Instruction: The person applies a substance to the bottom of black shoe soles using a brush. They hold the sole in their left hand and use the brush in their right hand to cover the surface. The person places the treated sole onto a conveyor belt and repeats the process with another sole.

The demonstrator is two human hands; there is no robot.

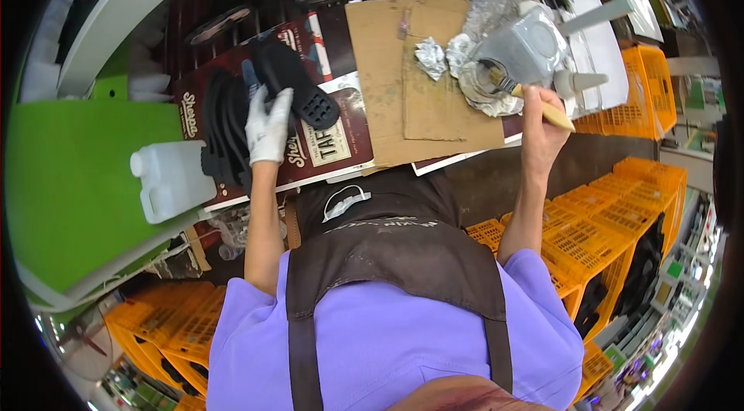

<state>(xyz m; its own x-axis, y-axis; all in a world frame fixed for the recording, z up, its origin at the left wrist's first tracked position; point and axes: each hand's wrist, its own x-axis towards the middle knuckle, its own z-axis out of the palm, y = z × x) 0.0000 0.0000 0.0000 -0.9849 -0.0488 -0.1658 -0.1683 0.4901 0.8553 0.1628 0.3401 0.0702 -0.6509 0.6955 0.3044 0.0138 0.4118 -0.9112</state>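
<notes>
My left hand [268, 130], in a white glove, reaches over black shoe soles with its fingers stretched and spread. Its fingertips touch the edge of one black sole [288, 74], whose heel end shows a grid of square hollows. Beside that hand several more black soles [225, 128] lie overlapped in a stack. My bare right hand [540, 128] is closed round the pale wooden handle of a paintbrush [556, 116]. The brush's dark bristles point into the mouth of a translucent plastic container [521, 51] lying on its side, with crumpled foil [496, 105] around it.
A brown cardboard sheet [376, 85] covers the middle of the bench, with a foil ball [431, 58] on it. A white jug [174, 178] stands at the left by a green surface [85, 186]. Orange crates [581, 233] are stacked at the right; more orange crates [163, 318] stand lower left. Metal rods run behind the bench.
</notes>
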